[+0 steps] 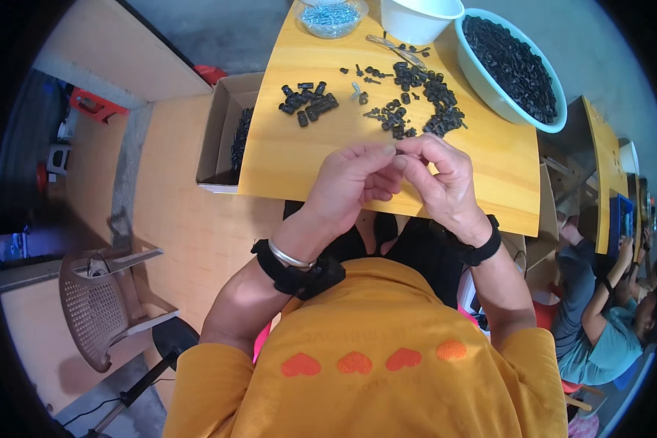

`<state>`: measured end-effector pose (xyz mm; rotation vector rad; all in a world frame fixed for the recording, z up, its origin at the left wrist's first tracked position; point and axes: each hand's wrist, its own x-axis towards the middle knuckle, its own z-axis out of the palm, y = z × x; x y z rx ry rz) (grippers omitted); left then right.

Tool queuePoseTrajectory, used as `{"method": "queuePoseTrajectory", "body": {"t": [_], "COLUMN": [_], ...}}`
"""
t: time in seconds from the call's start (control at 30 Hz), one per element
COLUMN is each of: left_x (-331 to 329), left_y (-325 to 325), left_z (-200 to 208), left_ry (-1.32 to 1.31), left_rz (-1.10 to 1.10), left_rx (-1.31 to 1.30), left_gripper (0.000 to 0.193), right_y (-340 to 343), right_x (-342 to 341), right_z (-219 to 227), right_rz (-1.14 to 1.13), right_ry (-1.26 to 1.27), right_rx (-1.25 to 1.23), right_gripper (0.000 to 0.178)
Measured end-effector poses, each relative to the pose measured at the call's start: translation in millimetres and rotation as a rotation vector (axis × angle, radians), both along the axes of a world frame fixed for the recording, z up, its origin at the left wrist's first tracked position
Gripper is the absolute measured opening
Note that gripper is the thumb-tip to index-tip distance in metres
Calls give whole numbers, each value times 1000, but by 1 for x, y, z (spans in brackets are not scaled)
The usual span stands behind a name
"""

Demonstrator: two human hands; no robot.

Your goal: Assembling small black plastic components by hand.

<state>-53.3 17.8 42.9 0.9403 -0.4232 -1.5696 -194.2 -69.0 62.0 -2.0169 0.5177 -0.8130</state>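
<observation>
My left hand (352, 182) and my right hand (445, 179) meet over the near edge of the yellow wooden table (285, 164). Thumbs and forefingers of both are pinched together, tip to tip. A tiny dark bit shows between them, too covered to make out. Just beyond my fingers lies a pile of small black plastic parts (438, 102), some cylindrical, some thin and stemmed. Farther left sits a separate group of thicker black cylindrical parts (317, 109). Between these groups lie a few silvery screws (355, 90).
A clear bowl of bluish screws (333, 31), a white bowl (416, 25) and a pale basin of black parts (551, 117) line the far side. A metal tool (394, 50) lies nearby. Left stands an open cardboard box (213, 139); a chair (95, 306) is lower left. Another person (598, 336) sits right.
</observation>
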Motion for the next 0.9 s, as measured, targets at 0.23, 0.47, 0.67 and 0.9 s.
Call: {"method": "queuePoseTrajectory", "body": {"t": [0.23, 0.47, 0.67, 0.9], "left_x": [9, 30, 49, 53], "left_y": [-4, -8, -10, -9], "left_z": [-12, -25, -35, -49], "left_ry": [40, 90, -131, -154], "left_rz": [272, 207, 163, 191], "left_rx": [-158, -205, -27, -50], "left_gripper": [14, 20, 21, 20], "right_y": [0, -14, -59, -85], "right_x": [26, 53, 76, 107], "right_z": [9, 5, -6, -27], "right_rz": [82, 110, -111, 27], "right_ry": [-35, 80, 444, 654], "right_rx": [428, 470, -162, -781], "right_gripper": [8, 6, 15, 25]}}
